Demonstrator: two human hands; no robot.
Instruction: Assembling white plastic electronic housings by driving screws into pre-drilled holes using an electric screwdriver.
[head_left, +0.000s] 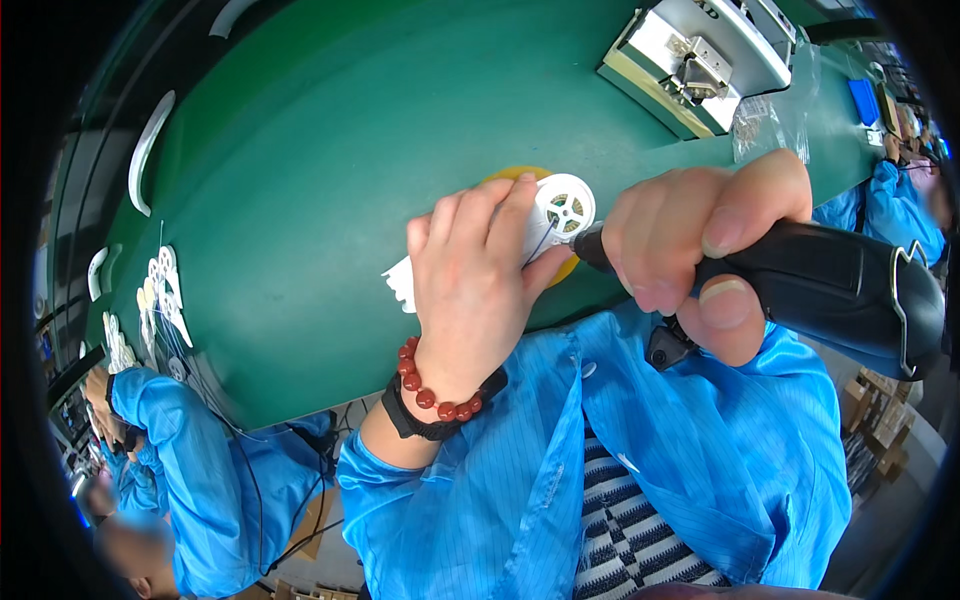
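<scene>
My left hand [475, 270] is closed over a white plastic part [573, 187] and presses it down over the green table. One end of that part is round with spokes, and coppery metal shows through the openings. A dark wire [541, 243] runs out beside my thumb. Under the part lies a yellow round pad [562, 272], mostly covered. My right hand [700, 250] grips a black power screwdriver [820, 280], held nearly level. Its front end meets the edge of the round end; the very tip is too small to make out.
A white-and-black bench machine [700, 70] stands at the back right, with a clear bag of small metal pieces [765, 125] beside it. White parts with wires [165, 295] lie at the left edge, near a co-worker's blue sleeve [190, 430]. Another person [900, 205] sits at far right.
</scene>
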